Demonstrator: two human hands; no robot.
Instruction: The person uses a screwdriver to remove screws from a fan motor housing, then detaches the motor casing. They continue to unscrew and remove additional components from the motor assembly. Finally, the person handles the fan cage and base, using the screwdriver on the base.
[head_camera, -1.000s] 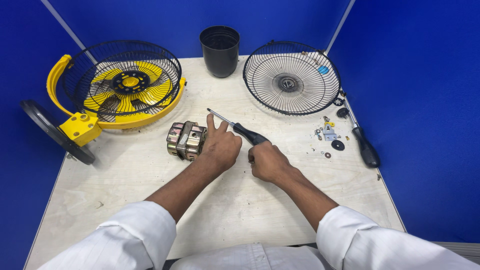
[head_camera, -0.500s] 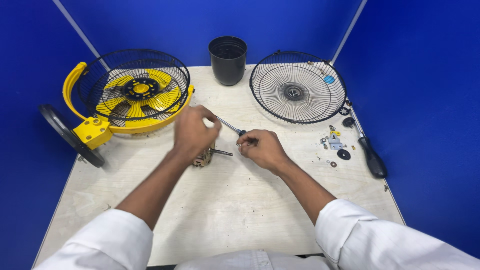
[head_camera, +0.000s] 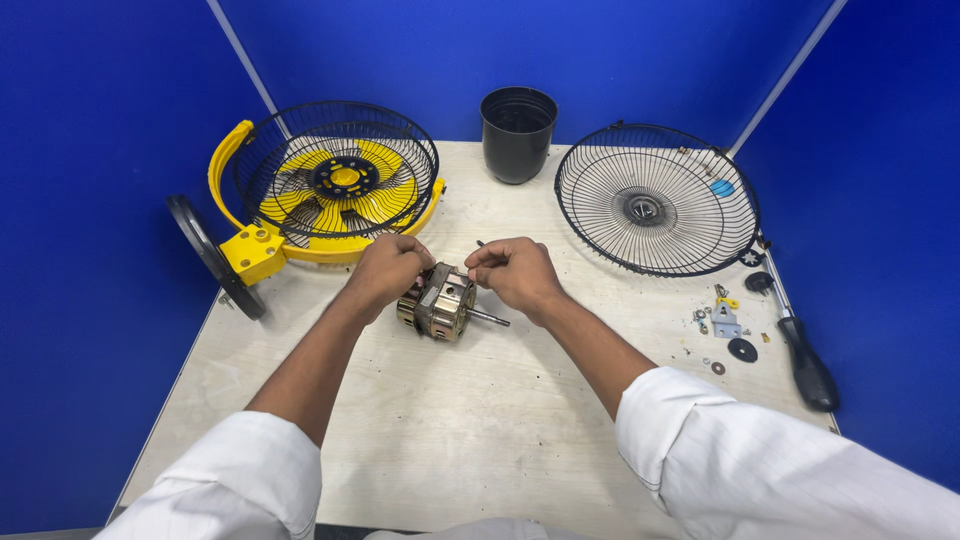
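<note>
A small electric motor (head_camera: 441, 302) with a metal shaft pointing right lies tilted on the pale wooden table (head_camera: 420, 430), near its middle. My left hand (head_camera: 388, 271) grips the motor's left end. My right hand (head_camera: 516, 274) is closed just right of the motor and above it, around a slim screwdriver. Only the screwdriver's tip (head_camera: 480, 243) shows, sticking out of the fist towards the far left; its handle is hidden in the palm.
A yellow fan body with a black wire grille (head_camera: 335, 180) stands at the back left. A black cup (head_camera: 518, 120) is at the back centre and a loose round grille (head_camera: 655, 200) at the back right. Another screwdriver (head_camera: 800, 355) and small screws and washers (head_camera: 725, 328) lie by the right edge.
The motor was turned so its shaft now points right. My left hand shifted to its left end, and my right hand drew in close with the screwdriver.
</note>
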